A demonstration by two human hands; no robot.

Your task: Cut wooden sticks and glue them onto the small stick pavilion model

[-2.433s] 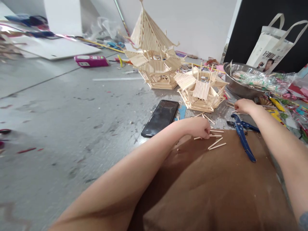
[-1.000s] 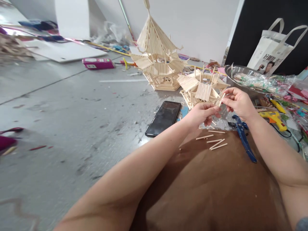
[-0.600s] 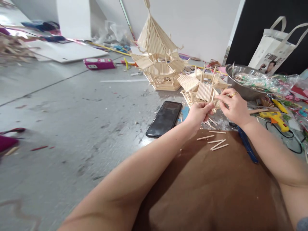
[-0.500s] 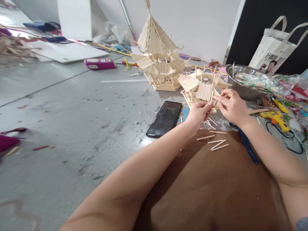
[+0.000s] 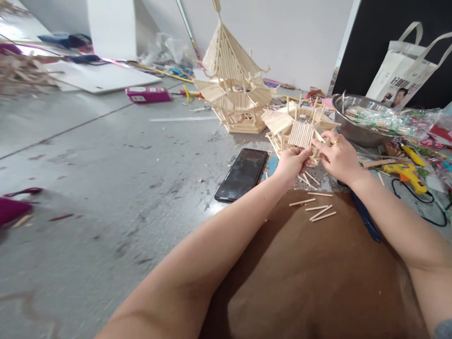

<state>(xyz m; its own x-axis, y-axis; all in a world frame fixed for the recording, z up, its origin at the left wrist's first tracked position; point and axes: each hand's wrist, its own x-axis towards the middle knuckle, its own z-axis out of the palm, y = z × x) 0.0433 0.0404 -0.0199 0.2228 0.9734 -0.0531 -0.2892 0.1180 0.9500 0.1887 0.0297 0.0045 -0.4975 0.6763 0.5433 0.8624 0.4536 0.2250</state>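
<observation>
My left hand is closed, thumb and fingers pinching the lower edge of a slatted roof panel made of thin wooden sticks. At the panel's right edge, my right hand has its fingertips pressed on a wooden stick lying along the other slats; the fingers partly cover it. The panel belongs to a low, unroofed stick pavilion, whose front is partly hidden by my hands. Several loose cut sticks lie on the brown cloth over my lap.
A taller stick pagoda stands behind. A black phone lies left of my hands. On the right are a metal bowl of bagged sticks, a yellow glue gun, blue-handled pliers and a white bag.
The stick at the panel's right edge now sits closer against the slats. My right fingertips have shifted slightly left and down on it. My left hand has hardly moved.
</observation>
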